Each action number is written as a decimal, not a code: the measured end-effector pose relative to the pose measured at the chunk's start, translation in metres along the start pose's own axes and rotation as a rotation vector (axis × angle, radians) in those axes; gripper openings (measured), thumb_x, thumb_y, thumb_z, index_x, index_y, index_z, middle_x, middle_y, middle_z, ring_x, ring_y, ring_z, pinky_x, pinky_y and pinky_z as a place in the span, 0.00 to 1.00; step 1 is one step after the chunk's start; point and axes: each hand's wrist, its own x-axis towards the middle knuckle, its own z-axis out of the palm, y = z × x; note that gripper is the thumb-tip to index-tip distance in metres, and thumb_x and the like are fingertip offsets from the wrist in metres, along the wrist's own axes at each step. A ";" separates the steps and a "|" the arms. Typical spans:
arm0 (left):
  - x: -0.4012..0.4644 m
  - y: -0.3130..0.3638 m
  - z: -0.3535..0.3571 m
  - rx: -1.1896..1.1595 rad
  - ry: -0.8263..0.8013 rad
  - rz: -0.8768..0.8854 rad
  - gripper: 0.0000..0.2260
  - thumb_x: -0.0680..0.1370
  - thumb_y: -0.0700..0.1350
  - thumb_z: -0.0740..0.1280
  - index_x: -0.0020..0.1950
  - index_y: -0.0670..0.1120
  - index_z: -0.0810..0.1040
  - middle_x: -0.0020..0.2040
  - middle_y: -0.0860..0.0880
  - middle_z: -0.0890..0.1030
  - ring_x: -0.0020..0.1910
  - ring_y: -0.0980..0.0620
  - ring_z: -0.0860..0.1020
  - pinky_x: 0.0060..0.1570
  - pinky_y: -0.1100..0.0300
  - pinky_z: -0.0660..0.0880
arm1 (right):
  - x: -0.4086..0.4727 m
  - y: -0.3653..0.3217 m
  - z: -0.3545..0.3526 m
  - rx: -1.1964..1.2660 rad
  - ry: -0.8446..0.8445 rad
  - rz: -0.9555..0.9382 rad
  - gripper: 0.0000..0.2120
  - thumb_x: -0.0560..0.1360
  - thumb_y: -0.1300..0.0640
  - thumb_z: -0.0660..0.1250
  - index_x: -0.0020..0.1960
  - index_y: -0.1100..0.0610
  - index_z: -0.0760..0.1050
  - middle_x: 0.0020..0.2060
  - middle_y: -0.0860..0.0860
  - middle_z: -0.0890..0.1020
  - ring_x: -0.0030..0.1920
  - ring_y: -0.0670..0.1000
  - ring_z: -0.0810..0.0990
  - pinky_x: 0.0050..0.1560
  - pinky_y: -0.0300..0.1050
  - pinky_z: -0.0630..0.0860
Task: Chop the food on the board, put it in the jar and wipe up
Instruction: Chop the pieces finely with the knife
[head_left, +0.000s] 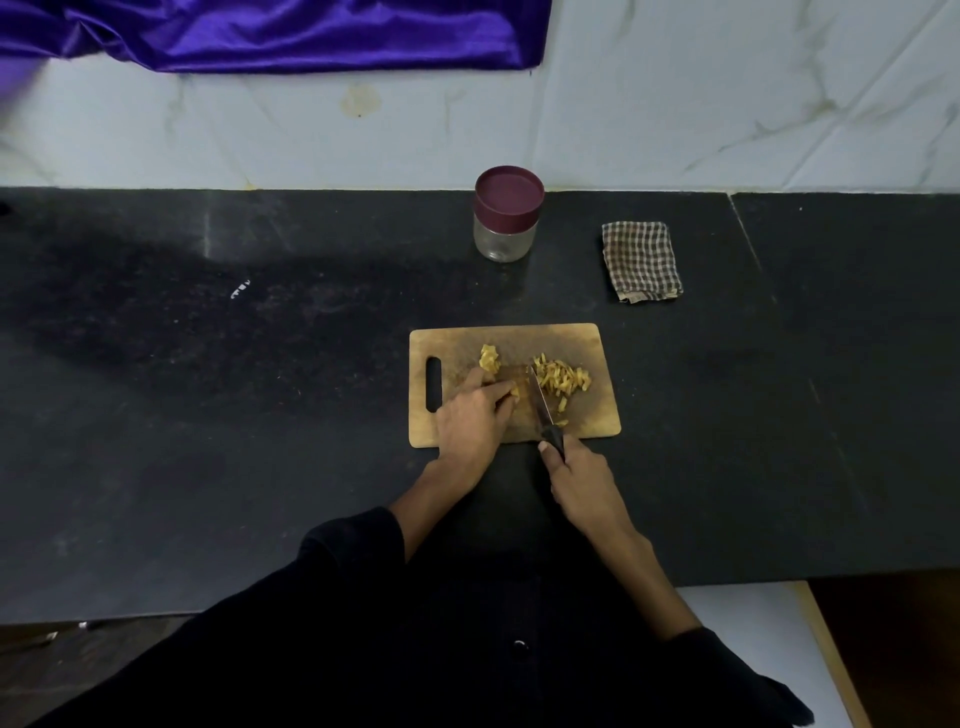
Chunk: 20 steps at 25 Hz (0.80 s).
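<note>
Black counter (208, 415): board (587, 410), jar (505, 218), cloth (641, 262)
Wall (675, 104): marble — purple drape (260, 36)
Left hand (475, 418): curled on food (511, 387)
Right hand (582, 483): grips knife (545, 415)

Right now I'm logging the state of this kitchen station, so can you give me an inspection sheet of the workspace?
Surface: dark stone counter, with pale smudges.
Job's things: wooden cutting board carries a chopped pile and uncut pieces; jar stands behind the board, maroon lid on; folded checked cloth lies right of the jar.
Clutter: nothing seen.
Hands: left hand holds food against the board; right hand grips the knife, blade down between the piles.
Cables: nothing seen.
Surroundings: marbled white wall, purple fabric hanging top left.
</note>
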 end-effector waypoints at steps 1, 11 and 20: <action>0.000 -0.001 0.000 -0.013 0.000 -0.007 0.14 0.78 0.50 0.66 0.63 0.52 0.77 0.59 0.52 0.75 0.51 0.53 0.78 0.45 0.56 0.77 | 0.000 0.000 0.000 -0.006 0.001 -0.012 0.13 0.83 0.46 0.55 0.57 0.54 0.72 0.43 0.55 0.81 0.45 0.56 0.82 0.49 0.57 0.79; 0.000 -0.002 0.002 -0.059 0.031 -0.029 0.11 0.78 0.50 0.66 0.59 0.52 0.80 0.55 0.54 0.76 0.47 0.55 0.78 0.41 0.55 0.77 | 0.005 -0.018 0.002 -0.130 0.051 -0.112 0.13 0.83 0.51 0.57 0.59 0.58 0.73 0.49 0.55 0.80 0.50 0.55 0.80 0.51 0.55 0.77; 0.000 0.000 0.001 -0.036 0.025 -0.036 0.10 0.78 0.49 0.66 0.57 0.52 0.81 0.54 0.54 0.76 0.48 0.55 0.77 0.40 0.57 0.75 | 0.009 -0.026 0.006 -0.214 0.049 -0.087 0.12 0.84 0.52 0.55 0.60 0.59 0.70 0.49 0.56 0.79 0.49 0.56 0.79 0.44 0.50 0.74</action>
